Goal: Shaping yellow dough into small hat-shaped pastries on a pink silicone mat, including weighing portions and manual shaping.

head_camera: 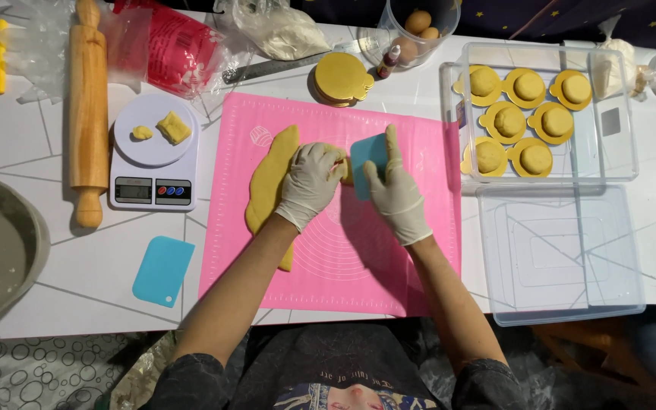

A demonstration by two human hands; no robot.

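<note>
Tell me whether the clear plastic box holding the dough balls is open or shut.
Open. The clear box has no cover on it, and its lid lies flat on the table just in front of it, leaving the dough balls uncovered.

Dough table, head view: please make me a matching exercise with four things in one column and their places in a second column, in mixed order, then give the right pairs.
Things:
1. long yellow dough
2. rolling pin
3. blue scraper
4. small dough pieces

Places:
A. on the white kitchen scale
B. held upright in the right hand
C. lying on the white table, left of the scale
D. on the pink mat, under the left hand

Pairs: 1-D, 2-C, 3-B, 4-A
</note>
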